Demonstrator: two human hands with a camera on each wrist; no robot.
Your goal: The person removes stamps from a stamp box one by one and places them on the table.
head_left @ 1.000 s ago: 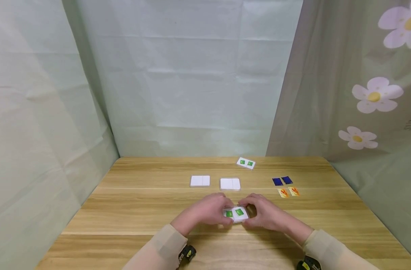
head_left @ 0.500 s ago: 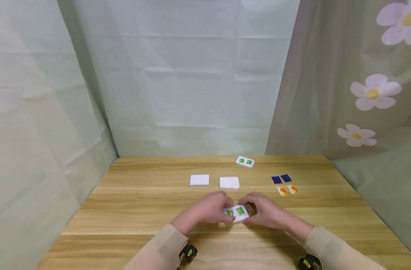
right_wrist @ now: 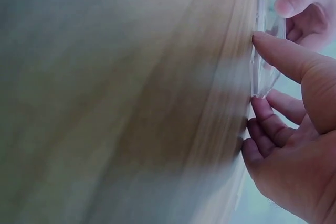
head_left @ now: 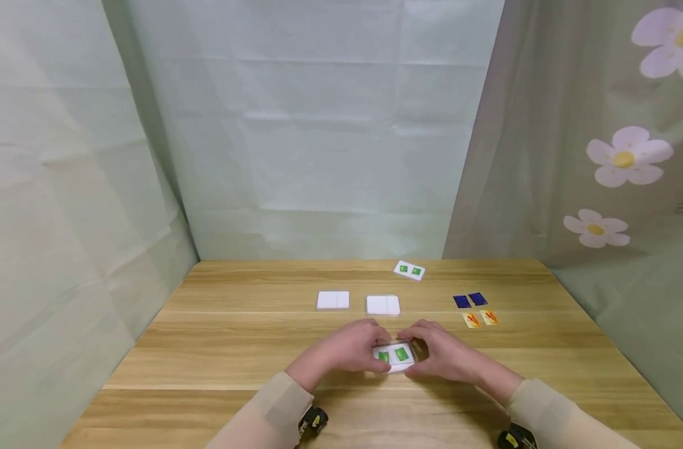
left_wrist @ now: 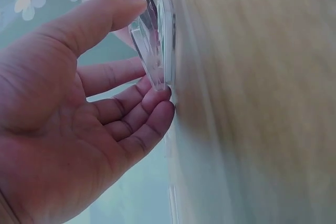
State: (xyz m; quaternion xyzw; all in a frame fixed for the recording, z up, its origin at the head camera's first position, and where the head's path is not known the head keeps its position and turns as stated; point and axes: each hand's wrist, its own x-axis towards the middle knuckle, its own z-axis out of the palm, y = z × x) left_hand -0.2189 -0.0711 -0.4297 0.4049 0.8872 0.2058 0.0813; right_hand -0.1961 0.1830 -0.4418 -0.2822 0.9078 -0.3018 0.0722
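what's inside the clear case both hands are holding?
Two green-printed cards show side by side inside the clear case. Left hand and right hand cover its ends; anything beneath is hidden.
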